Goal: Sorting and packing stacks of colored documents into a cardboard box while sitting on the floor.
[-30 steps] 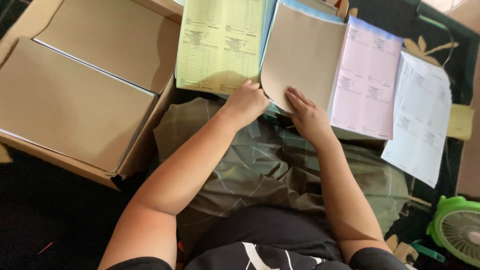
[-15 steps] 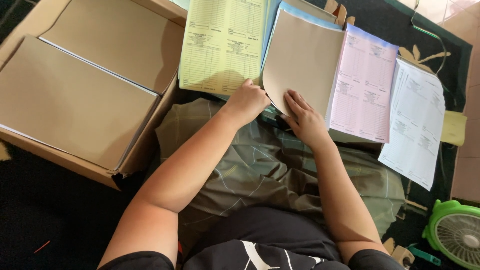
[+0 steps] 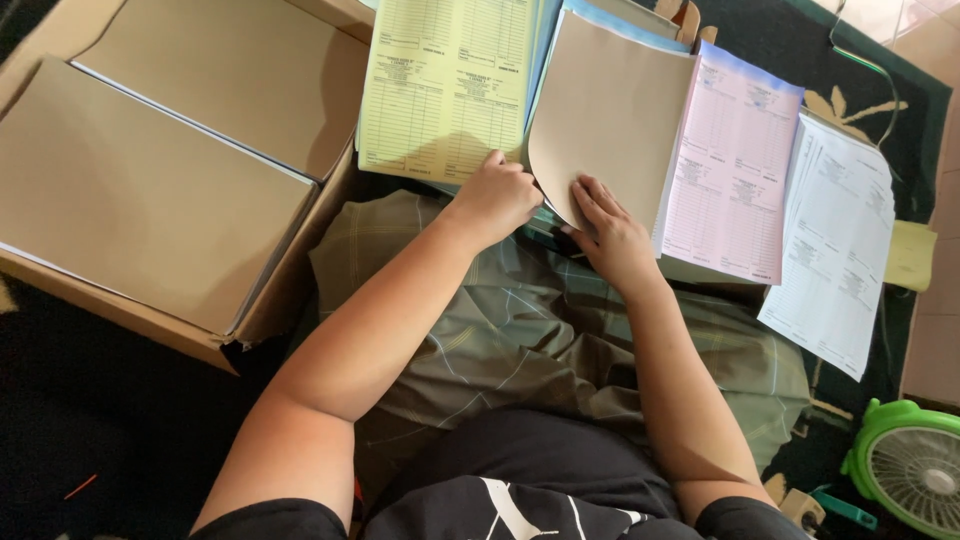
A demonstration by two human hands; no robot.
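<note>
A brown card sheet (image 3: 612,110) lies on a stack with blue paper under it, in front of my lap. My left hand (image 3: 497,196) grips its lower left corner and curls it up. My right hand (image 3: 610,233) rests flat on the sheet's lower edge, fingers spread. To the left of it lies a stack of yellow printed forms (image 3: 445,85). On the right sit a stack of pink forms (image 3: 733,170) and, further right, a stack of white forms (image 3: 835,240).
An open cardboard box (image 3: 250,330) at the left holds two stacks of brown sheets (image 3: 140,190). A green small fan (image 3: 915,470) stands at the lower right on a dark patterned rug (image 3: 880,70). My lap is covered by green checked cloth (image 3: 560,330).
The view has shifted slightly. My left hand has lifted the brown sheet's corner a bit more; my right hand stays on it.
</note>
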